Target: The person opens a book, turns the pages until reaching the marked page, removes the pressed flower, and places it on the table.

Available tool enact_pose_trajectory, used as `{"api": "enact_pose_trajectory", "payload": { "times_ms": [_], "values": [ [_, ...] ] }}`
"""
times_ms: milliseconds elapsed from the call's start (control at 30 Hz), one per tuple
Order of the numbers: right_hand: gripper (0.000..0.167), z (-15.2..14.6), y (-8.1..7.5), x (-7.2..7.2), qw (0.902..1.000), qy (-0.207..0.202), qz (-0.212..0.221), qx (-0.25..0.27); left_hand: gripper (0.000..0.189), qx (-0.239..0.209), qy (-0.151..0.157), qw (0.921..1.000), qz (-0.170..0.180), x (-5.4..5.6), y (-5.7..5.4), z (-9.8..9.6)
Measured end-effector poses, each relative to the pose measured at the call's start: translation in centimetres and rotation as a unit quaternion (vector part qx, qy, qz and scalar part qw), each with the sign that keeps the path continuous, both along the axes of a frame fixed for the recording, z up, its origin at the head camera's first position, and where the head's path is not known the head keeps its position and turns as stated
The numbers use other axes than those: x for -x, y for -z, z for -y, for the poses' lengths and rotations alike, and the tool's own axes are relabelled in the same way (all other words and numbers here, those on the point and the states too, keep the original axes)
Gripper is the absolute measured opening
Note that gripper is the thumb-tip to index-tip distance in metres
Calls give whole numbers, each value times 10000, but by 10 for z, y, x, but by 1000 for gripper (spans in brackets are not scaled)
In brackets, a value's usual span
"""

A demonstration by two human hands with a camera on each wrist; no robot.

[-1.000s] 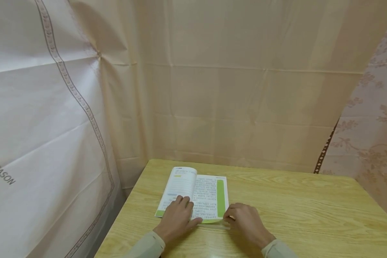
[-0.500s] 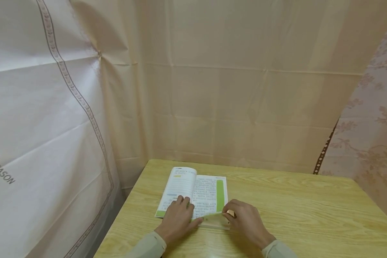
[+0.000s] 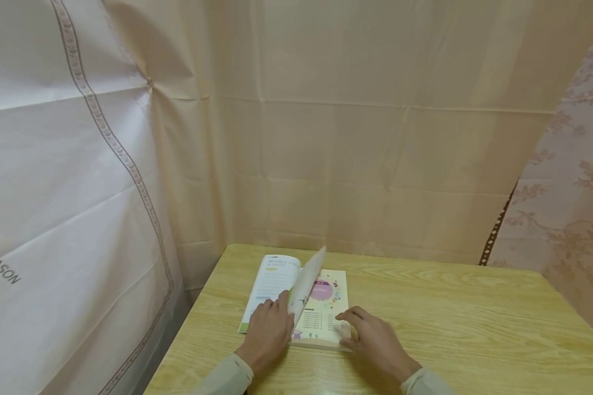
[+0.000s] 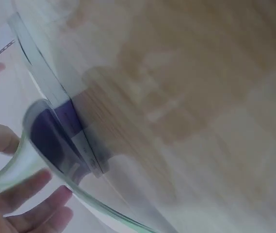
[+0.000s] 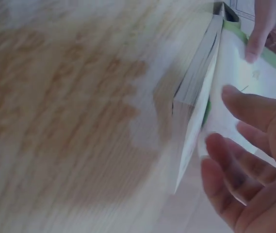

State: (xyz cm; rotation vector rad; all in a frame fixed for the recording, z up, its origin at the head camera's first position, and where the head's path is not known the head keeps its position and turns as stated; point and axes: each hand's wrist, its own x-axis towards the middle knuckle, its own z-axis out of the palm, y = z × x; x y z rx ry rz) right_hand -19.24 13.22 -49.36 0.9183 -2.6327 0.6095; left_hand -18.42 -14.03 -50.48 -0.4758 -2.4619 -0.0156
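An open book (image 3: 324, 323) lies on the wooden table, its left pages bowed up near the spine. One page (image 3: 308, 282) stands up at a slant in the middle, over a cream right-hand page with a pink circle and lines of print. My left hand (image 3: 268, 332) rests on the left pages with its fingers extended, the index beside the foot of the raised page. At the book's lower right corner, my right hand (image 3: 375, 337) has loosely bent fingers with nothing between them. In the right wrist view, thumb and fingers (image 5: 215, 145) are apart beside the page block (image 5: 198, 87).
The light wood table (image 3: 454, 323) stretches to the right of the book. Beige cloth (image 3: 356, 164) hangs behind it, a white printed cloth (image 3: 69, 219) on the left and a floral cloth (image 3: 568, 208) on the right.
The right hand has lifted a page at its lower right corner and let it go. That page has swung up and leftward, uncovering the cream page. The left hand has stayed on the left pages.
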Motion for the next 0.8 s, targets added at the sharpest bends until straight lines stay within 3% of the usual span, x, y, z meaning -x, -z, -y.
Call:
{"api": "enact_pose_trajectory", "payload": {
  "times_ms": [100,167,367,500,633,800],
  "values": [
    [38,0,3,0,9997,-44,132,-209,67,-123,63,9991,-389,2,0,4],
    [35,0,5,-1,9994,-101,112,-302,72,-122,115,9987,-490,5,-2,7],
    [26,0,6,-1,9985,-323,109,-419,54,-9,56,9990,-455,7,-6,9],
    [15,-1,5,-1,9978,-502,163,-410,53,61,73,9988,-490,4,-6,7],
    [8,-3,4,-1,9970,-691,-44,-337,50,112,153,9994,-286,1,-6,8],
    [11,-3,1,0,9967,-752,-8,-308,33,409,531,9965,491,-1,-9,8]
  ]
}}
